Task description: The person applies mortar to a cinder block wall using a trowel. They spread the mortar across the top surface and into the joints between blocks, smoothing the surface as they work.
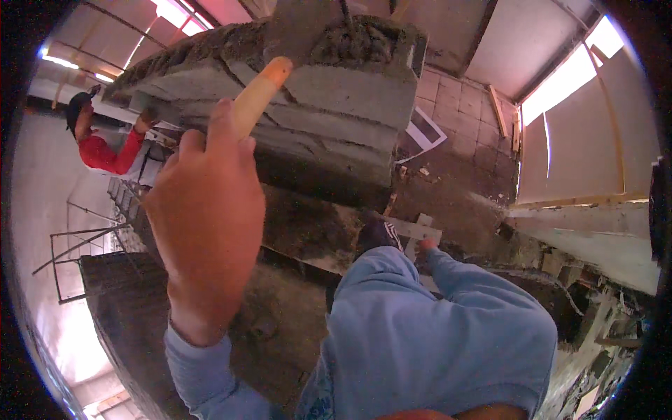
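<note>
Left hand (206,203) gripping pale, orange-tipped handle (256,103); handle juts toward upper right.

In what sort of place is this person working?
Probably a building site, perhaps inside an unfinished structure: there is a large, rough, concrete-looking block, a bare metal frame at the left, and a pale handle in the person's left hand.
</note>
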Demonstrator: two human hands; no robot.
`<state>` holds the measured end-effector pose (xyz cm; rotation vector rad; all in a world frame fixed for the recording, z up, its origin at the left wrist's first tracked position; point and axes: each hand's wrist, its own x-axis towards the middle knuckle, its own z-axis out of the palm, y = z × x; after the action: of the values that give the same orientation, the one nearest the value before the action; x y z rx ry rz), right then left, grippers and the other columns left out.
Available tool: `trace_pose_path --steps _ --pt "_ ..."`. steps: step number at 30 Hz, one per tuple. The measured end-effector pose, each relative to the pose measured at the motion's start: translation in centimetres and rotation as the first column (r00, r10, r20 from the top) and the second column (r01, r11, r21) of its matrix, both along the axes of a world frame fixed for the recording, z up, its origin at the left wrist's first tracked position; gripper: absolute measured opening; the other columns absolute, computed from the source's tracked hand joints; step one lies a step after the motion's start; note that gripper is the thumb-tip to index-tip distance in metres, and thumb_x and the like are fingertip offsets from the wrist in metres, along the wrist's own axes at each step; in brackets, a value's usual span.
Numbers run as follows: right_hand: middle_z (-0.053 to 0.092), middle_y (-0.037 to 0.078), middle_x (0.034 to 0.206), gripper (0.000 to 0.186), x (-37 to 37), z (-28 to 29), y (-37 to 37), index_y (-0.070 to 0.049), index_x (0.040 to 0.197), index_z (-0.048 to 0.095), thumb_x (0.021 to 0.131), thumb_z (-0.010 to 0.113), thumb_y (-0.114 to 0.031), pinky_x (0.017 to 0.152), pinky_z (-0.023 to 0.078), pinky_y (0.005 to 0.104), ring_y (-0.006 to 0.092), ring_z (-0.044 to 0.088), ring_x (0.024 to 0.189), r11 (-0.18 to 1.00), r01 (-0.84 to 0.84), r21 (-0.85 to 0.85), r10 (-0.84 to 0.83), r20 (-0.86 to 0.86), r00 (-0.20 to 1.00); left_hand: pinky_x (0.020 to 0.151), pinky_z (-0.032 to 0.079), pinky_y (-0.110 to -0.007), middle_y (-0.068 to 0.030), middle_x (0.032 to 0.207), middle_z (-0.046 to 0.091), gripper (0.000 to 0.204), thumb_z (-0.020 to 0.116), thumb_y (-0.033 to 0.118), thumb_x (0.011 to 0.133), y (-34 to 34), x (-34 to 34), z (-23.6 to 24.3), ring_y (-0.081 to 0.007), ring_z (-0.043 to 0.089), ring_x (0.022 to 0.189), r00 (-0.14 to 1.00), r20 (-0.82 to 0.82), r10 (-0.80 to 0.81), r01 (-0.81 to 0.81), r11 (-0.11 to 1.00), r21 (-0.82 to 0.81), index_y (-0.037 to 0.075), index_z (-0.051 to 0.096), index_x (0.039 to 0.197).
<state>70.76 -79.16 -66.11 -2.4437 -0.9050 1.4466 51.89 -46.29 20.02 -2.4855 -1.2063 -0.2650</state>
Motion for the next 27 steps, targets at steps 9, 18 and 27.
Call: trace_pose_path --steps 9,18,27 --pt "0.063 0.014 0.125 0.057 -3.0 7.2 1.5 -0.011 0.127 0.059 0.077 0.077 -0.03 0.091 0.053 0.0471 0.0356 0.063 0.108 0.951 -0.303 0.064 0.307 -0.075 0.949 0.075 0.053 -0.051 -0.0198 0.094 0.068 0.03 0.053 0.025 0.098 -0.4 1.3 -0.2 -0.042 0.066 0.085 1.0 -0.012 -0.015 0.015 1.0 0.005 0.005 0.061 0.119" --pt "0.068 0.017 0.11 0.035 -0.4 13.6 -0.9 -0.009 0.103 0.069 0.077 0.069 -0.033 0.089 0.049 0.0454 0.0368 0.062 0.107 0.96 -0.241 0.143 0.189 0.305 0.933 0.096 0.047 -0.048 -0.0241 0.125 0.058 0.039 0.049 0.026 0.099 8.4 -1.2 -1.6 -0.0424 0.058 0.111 0.978 -0.118 -0.174 0.165 0.983 -0.078 0.006 0.052 0.132" --pt "0.068 0.016 0.104 0.028 0.7 22.1 -12.1 -0.01 0.106 0.066 0.081 0.065 -0.024 0.083 0.053 0.0467 0.0365 0.065 0.1 0.928 -0.362 0.084 0.318 0.325 0.891 0.094 0.045 -0.05 -0.0258 0.126 0.055 0.045 0.061 0.021 0.087 13.6 -5.3 1.4 -0.0409 0.056 0.115 0.831 -0.483 -0.277 0.314 0.949 -0.004 0.0 0.05 0.125"
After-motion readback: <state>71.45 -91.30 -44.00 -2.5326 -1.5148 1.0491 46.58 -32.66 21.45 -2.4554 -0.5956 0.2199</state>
